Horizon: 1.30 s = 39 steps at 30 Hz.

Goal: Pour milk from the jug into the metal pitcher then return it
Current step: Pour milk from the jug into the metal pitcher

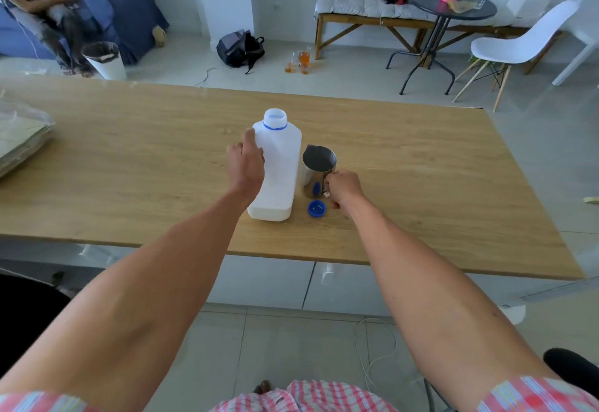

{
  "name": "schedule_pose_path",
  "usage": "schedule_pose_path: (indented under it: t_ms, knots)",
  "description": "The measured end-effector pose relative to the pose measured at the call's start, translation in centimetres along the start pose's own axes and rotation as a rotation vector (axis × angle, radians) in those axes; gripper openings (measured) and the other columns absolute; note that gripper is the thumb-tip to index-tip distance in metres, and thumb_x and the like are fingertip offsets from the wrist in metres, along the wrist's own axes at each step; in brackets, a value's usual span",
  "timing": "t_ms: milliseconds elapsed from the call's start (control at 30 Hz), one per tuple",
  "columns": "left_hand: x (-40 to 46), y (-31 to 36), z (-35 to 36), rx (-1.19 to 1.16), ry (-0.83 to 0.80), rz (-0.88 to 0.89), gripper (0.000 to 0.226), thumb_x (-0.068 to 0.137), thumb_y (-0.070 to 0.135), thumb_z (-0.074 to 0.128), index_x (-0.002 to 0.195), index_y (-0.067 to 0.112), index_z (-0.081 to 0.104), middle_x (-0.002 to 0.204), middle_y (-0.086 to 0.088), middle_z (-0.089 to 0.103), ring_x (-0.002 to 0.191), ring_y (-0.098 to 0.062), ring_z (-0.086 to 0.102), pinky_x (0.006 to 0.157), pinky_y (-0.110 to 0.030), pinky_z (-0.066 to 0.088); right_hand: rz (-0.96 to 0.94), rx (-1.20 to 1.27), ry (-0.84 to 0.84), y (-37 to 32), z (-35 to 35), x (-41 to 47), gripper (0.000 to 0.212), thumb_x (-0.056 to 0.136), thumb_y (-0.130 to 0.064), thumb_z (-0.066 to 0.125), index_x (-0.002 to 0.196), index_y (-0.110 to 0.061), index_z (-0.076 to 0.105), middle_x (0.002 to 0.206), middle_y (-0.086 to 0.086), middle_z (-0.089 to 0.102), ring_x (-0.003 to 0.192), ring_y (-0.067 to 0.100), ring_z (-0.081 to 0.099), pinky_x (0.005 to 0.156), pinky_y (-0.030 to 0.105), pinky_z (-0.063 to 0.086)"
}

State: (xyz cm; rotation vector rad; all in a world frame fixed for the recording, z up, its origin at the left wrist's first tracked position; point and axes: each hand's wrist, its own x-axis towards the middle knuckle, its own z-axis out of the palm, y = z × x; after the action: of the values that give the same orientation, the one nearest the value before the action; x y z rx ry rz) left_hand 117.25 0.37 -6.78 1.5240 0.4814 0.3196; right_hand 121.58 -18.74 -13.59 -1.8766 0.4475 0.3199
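A white plastic milk jug (279, 165) stands upright on the wooden table (129, 159), its mouth uncovered with a blue ring around the neck. My left hand (245, 165) wraps the jug's left side. Just right of the jug stands the metal pitcher (317, 168), upright. My right hand (343, 189) is closed on the pitcher's handle at its near right side. The jug's blue cap (317, 208) lies on the table in front of the pitcher, open side up. Whether there is milk in the pitcher cannot be seen.
A stack of sheets in clear plastic (19, 139) lies at the table's left edge. Beyond the table are a white bin (105, 60), a backpack (240, 47), glasses on the floor (299, 61), a round dark table (450, 6) and a white chair (518, 42). A person sits on a blue sofa at far left.
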Motion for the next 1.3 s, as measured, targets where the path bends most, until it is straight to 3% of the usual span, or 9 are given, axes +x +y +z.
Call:
schedule_pose_path:
  t_ms: [133, 233, 367, 467, 533, 600, 667, 867, 1300]
  knots:
    - [1.3, 1.6, -0.5, 0.162, -0.120, 0.135, 0.050, 0.092, 0.039, 0.047, 0.050, 0.023, 0.025, 0.052, 0.005, 0.030, 0.057, -0.020, 0.029, 0.057, -0.035, 0.026, 0.011, -0.010, -0.002, 0.0, -0.1, 0.2, 0.023, 0.088, -0.001, 0.042, 0.077, -0.013, 0.058, 0.068, 0.006, 0.052, 0.050, 0.019, 0.037, 0.041, 0.022, 0.028]
    - [2.2, 2.5, -0.6, 0.339, -0.190, 0.241, 0.047, 0.096, 0.039, 0.042, 0.060, 0.009, 0.032, 0.062, -0.009, 0.035, 0.061, -0.021, 0.034, 0.059, -0.037, 0.028, 0.029, -0.019, 0.002, -0.1, 0.0, 0.2, 0.021, 0.088, -0.001, 0.042, 0.083, -0.012, 0.059, 0.068, 0.003, 0.051, 0.051, 0.018, 0.036, 0.044, 0.024, 0.028]
    - [3.0, 3.2, 0.1, 0.623, -0.266, 0.324, 0.046, 0.101, 0.040, 0.036, 0.067, 0.008, 0.038, 0.066, -0.010, 0.040, 0.061, -0.022, 0.037, 0.057, -0.038, 0.030, 0.066, -0.021, 0.021, -0.3, -0.1, 0.5, 0.019, 0.086, -0.001, 0.047, 0.085, -0.012, 0.062, 0.068, 0.003, 0.052, 0.051, 0.019, 0.037, 0.046, 0.026, 0.029]
    - [3.4, 3.4, 0.9, 0.836, -0.325, 0.356, 0.050, 0.106, 0.035, 0.035, 0.077, -0.002, 0.051, 0.061, -0.005, 0.041, 0.065, -0.025, 0.043, 0.062, -0.037, 0.034, 0.080, -0.005, 0.032, -0.3, 0.0, 0.8, 0.018, 0.087, -0.002, 0.049, 0.088, -0.011, 0.065, 0.068, 0.003, 0.054, 0.052, 0.020, 0.038, 0.047, 0.027, 0.030]
    - [3.6, 3.5, 1.6, 0.944, -0.363, 0.351, 0.047, 0.107, 0.035, 0.035, 0.074, 0.005, 0.051, 0.062, -0.001, 0.042, 0.069, -0.027, 0.046, 0.066, -0.037, 0.037, 0.083, 0.006, 0.037, -0.3, 0.1, 0.8, 0.020, 0.088, -0.004, 0.050, 0.092, -0.011, 0.068, 0.071, 0.004, 0.057, 0.054, 0.020, 0.041, 0.048, 0.028, 0.031]
    - [3.8, 3.3, 2.2, 0.973, -0.411, 0.355, 0.045, 0.106, 0.027, 0.037, 0.063, 0.017, 0.037, 0.061, -0.003, 0.035, 0.066, -0.027, 0.040, 0.059, -0.036, 0.033, 0.087, 0.015, 0.040, -0.2, 0.1, 1.0, 0.023, 0.089, -0.005, 0.050, 0.097, -0.008, 0.071, 0.075, 0.004, 0.059, 0.055, 0.020, 0.042, 0.048, 0.028, 0.032]
    - [3.9, 2.8, 2.8, 0.987, -0.440, 0.325, 0.046, 0.105, 0.022, 0.038, 0.060, 0.016, 0.029, 0.061, -0.004, 0.031, 0.062, -0.023, 0.033, 0.053, -0.033, 0.027, 0.093, 0.016, 0.042, -0.2, 0.2, 1.1, 0.025, 0.088, -0.004, 0.050, 0.100, -0.005, 0.072, 0.078, 0.006, 0.060, 0.055, 0.020, 0.043, 0.048, 0.028, 0.032]
    - [4.7, 1.2, 3.9, 1.121, -0.467, 0.234, 0.043, 0.105, 0.033, 0.037, 0.074, 0.004, 0.046, 0.068, -0.009, 0.040, 0.068, -0.028, 0.041, 0.061, -0.038, 0.037, 0.092, 0.022, 0.047, -0.2, 0.1, 1.1, 0.029, 0.088, -0.006, 0.051, 0.105, -0.003, 0.074, 0.079, 0.005, 0.064, 0.057, 0.019, 0.047, 0.048, 0.028, 0.034]
    - [6.2, 0.4, 4.7, 1.216, -0.483, 0.231, 0.046, 0.104, 0.035, 0.043, 0.066, 0.009, 0.046, 0.065, -0.008, 0.043, 0.060, -0.023, 0.041, 0.057, -0.034, 0.033, 0.078, 0.034, 0.046, -0.1, 0.1, 1.2, 0.025, 0.087, -0.004, 0.053, 0.100, -0.002, 0.075, 0.075, 0.005, 0.063, 0.060, 0.020, 0.049, 0.050, 0.029, 0.037]
